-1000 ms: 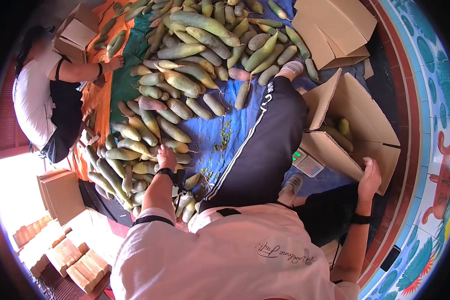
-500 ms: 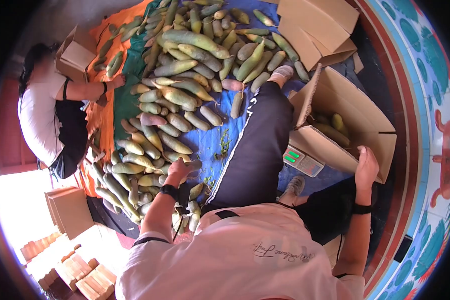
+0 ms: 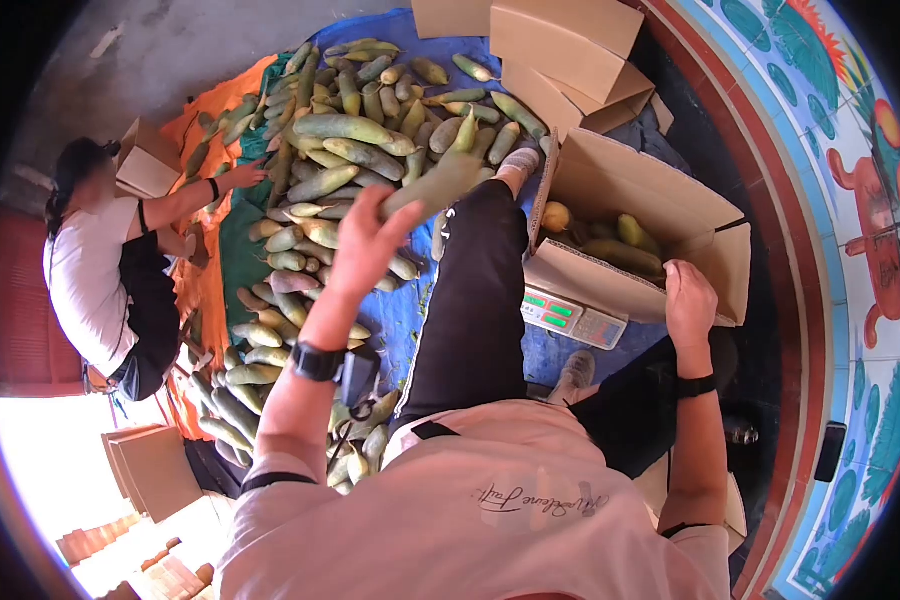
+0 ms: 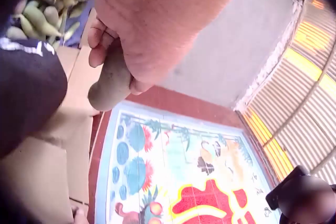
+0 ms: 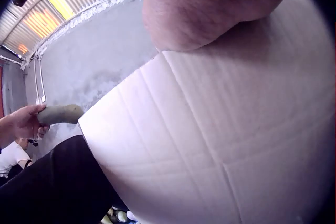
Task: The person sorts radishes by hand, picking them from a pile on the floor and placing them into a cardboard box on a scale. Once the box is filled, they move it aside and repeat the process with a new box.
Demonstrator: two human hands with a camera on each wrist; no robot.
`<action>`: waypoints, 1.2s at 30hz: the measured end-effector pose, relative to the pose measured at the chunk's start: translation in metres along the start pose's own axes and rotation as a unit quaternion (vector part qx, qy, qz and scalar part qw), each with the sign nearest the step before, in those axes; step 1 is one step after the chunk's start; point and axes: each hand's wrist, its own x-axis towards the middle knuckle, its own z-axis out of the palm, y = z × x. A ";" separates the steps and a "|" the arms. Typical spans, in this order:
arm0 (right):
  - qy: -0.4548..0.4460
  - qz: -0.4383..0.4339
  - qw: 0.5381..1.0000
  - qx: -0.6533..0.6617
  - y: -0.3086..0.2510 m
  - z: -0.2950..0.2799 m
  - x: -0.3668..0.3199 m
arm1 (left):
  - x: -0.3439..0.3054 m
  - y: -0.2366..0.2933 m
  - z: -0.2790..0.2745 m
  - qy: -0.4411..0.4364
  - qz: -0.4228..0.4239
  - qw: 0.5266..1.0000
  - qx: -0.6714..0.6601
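Note:
My left hand (image 3: 366, 245) grips a greenish radish-like vegetable (image 3: 438, 186) in the air above the dark trouser leg, left of the open box. In the left wrist view the fingers curl round that vegetable (image 4: 111, 79); the right wrist view shows it (image 5: 61, 113) held out sideways. My right hand (image 3: 690, 303) holds the near edge of the open cardboard box (image 3: 595, 268), its fingers over the rim. Several vegetables (image 3: 620, 254) lie inside this box, which stands on a scale (image 3: 573, 318) with lit green digits.
A large pile of the vegetables (image 3: 355, 128) covers a blue sheet (image 3: 398, 310). Another person (image 3: 100, 270) crouches at the left, an arm reaching to the pile. More cardboard boxes (image 3: 570, 45) lie beyond the open box, and a painted tile wall (image 3: 870, 180) is at the right.
My left hand has lifted a vegetable from the pile and moved it up and right towards the box. My right hand has closed from nearly straight fingers onto the box edge. The head view has shifted.

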 end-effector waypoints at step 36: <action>-0.075 -0.049 0.994 -0.056 0.003 -0.006 -0.015 | -0.182 -0.296 -0.084 -0.228 -0.284 0.810 0.459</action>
